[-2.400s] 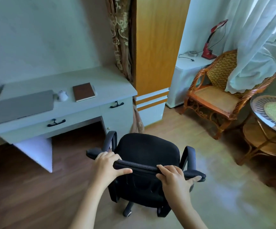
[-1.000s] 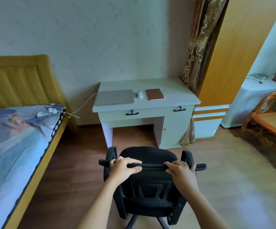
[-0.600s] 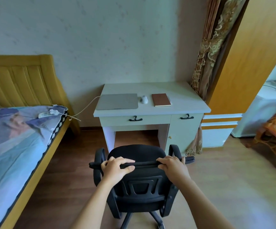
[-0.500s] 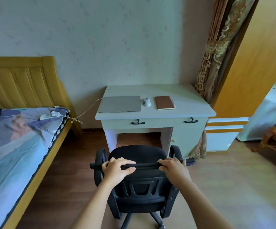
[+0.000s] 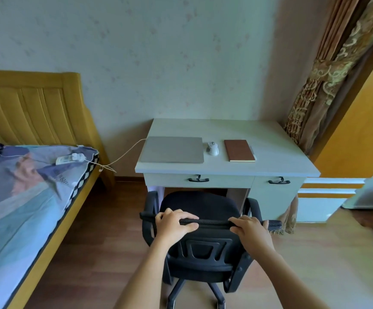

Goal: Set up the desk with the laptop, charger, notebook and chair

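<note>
A black office chair (image 5: pixel 201 205) on castors stands on the floor just in front of the pale desk (image 5: pixel 270 139), its seat facing the kneehole. My left hand (image 5: pixel 173 224) and my right hand (image 5: pixel 251 230) both grip the top edge of its backrest. On the desk lie a closed grey laptop (image 5: pixel 172 149), a white mouse (image 5: pixel 212 148) and a brown notebook (image 5: pixel 239 150). A white charger cable (image 5: pixel 125 153) runs from the laptop's left side to a power strip (image 5: pixel 70 159) on the bed.
A bed (image 5: pixel 20 197) with a yellow headboard and blue cover fills the left side. A patterned curtain (image 5: pixel 317 85) and an orange wardrobe (image 5: pixel 357 121) stand right of the desk. Wooden floor lies on both sides of the chair.
The chair has rolled forward towards the desk with both hands on its backrest; its seat now reaches the kneehole. Earlier the view swung from the wicker chair corner to face the desk.
</note>
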### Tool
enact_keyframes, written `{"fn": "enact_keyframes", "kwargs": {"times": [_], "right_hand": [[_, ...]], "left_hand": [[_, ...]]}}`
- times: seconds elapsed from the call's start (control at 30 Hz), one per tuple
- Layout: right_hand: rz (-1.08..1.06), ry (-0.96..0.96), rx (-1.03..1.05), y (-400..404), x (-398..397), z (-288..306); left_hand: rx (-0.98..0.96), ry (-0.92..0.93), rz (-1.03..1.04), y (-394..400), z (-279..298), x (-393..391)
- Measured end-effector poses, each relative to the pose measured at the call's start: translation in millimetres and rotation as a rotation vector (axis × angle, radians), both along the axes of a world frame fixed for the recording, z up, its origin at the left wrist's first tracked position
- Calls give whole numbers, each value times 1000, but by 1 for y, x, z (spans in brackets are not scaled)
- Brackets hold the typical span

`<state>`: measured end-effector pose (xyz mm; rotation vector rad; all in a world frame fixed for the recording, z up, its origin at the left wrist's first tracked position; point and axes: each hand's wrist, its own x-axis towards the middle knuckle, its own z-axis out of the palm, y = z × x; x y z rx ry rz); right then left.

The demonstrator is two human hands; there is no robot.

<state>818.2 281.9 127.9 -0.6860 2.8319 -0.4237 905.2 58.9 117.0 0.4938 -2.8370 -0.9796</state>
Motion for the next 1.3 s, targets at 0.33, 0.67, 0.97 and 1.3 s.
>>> {"fn": "enact_keyframes", "kwargs": {"times": [0.33,0.67,0.97,1.3], "right_hand": [[-20,-56,-29,-15,-66,5],[14,-25,-36,-11,-90,3],[42,-76,24,-8,-84,11],[164,-110,-21,4,-94,47]], "left_hand": [[-15,42,-11,-15,-5,-57],[-15,26,3,-11,-5,-74],[12,-120,4,-7,10,-72],[-180,-51,82,16,23,-62]]}}
